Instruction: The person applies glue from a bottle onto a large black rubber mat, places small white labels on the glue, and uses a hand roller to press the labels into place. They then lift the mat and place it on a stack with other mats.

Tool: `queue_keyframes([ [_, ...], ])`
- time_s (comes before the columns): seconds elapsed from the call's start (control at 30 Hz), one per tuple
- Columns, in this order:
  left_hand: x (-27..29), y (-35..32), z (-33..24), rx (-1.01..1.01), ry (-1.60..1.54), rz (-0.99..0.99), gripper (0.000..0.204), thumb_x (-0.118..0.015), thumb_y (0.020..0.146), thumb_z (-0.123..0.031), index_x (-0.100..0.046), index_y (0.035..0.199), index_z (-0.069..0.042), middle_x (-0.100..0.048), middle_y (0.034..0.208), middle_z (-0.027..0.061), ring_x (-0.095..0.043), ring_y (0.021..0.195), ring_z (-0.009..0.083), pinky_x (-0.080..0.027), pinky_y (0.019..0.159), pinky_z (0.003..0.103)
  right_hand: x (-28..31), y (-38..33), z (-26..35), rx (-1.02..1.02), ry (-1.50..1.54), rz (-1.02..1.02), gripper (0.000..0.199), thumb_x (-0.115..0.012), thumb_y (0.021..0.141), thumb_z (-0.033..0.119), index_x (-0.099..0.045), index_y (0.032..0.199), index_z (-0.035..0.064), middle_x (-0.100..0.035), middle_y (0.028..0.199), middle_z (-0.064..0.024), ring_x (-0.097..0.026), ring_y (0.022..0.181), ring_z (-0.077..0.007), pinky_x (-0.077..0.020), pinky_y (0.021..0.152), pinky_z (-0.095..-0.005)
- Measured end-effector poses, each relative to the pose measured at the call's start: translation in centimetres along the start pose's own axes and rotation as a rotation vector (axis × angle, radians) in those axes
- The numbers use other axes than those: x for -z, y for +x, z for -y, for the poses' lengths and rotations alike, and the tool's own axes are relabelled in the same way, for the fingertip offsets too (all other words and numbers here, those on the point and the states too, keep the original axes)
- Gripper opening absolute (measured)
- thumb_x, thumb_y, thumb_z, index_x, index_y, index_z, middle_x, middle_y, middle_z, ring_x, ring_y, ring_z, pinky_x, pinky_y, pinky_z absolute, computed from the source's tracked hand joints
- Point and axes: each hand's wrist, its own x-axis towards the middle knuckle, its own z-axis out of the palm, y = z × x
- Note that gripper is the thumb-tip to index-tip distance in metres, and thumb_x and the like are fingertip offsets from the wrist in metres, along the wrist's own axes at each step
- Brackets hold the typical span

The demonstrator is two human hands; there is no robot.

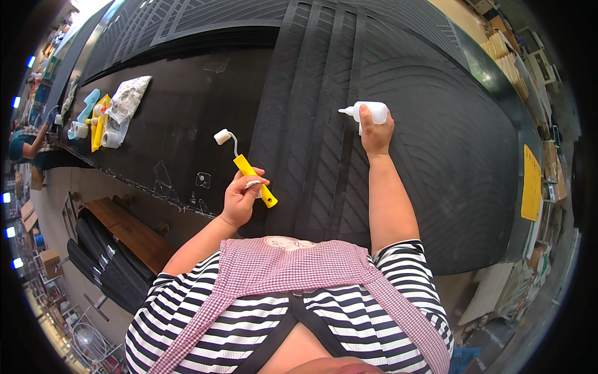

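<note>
R hand (378,132): grip clamped on bottle (375,111), upper ctr-R of frame | L hand (239,201): clamped on roller (245,165), mid-frame, L of ctr | nozzle (346,111) over black panel (299,162) | step: prob. dispensing, roller at ready | next: prob. calls for steady squeeze, then even rolling

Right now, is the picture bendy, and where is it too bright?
Head view: yes, the black work surface curves near the rim; head view: brightest at upper left, small glaring lights along the left edge; head view: the white bottle looks clear.
</note>
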Motion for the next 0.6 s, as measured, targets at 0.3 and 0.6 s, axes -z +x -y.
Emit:
queue_keyframes([
  [0.3,0.1,-0.1,0.1,-0.006,0.011,-0.002,0.014,-0.059,0.099,-0.009,-0.071,0.104,-0.005,-0.057,0.120,0.0098,-0.064,0.101,0.0193,-0.050,0.092,0.031,0.6,-0.8,0.1,-0.047,0.034,0.041,0.031,-0.074,0.084,0.031,-0.066,0.083,0.0005,-0.070,0.076,-0.0100,-0.069,0.069,-0.0223,-0.0532,0.066,-0.0333],
  [0.6,0.0,0.0,0.1,0.009,-0.001,-0.006,0.014,-0.060,0.099,-0.010,-0.072,0.103,-0.005,-0.058,0.119,0.0099,-0.062,0.101,0.0187,-0.050,0.090,0.030,1.2,-1.2,-0.2,-0.033,0.038,0.081,0.024,-0.072,0.083,0.024,-0.067,0.083,0.0004,-0.070,0.076,-0.0087,-0.067,0.067,-0.0200,-0.0523,0.066,-0.0321],
])
